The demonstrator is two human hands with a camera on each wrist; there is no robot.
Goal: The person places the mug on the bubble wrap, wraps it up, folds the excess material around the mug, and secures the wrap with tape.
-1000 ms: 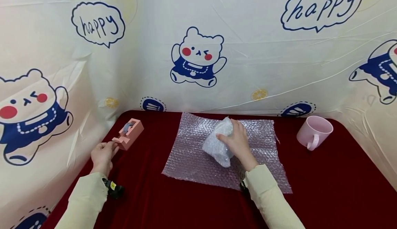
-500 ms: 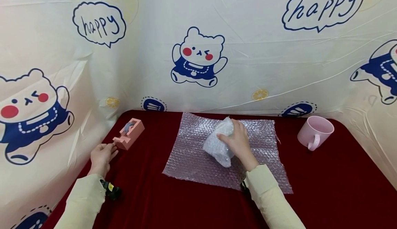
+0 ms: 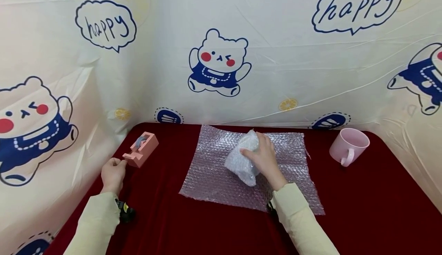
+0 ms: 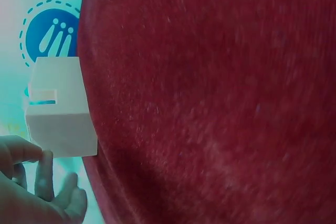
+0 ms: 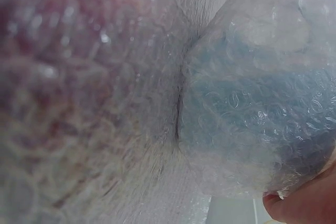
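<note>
On the bubble-wrap sheet (image 3: 207,178), here's the wrapped bundle (image 3: 241,161), whitish, lumpy, tilted; the right hand (image 3: 265,157) curls round it from three o'clock, fingers parted by its width. Out at nine o'clock, the left hand (image 3: 113,174) has thumb and forefinger meeting beside the pink dispenser (image 3: 146,149); whether they hold tape, I can't tell.

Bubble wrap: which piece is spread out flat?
The big sheet lying on the red cloth. The other piece is wrapped up into a bundle, held in the right grip.
</note>
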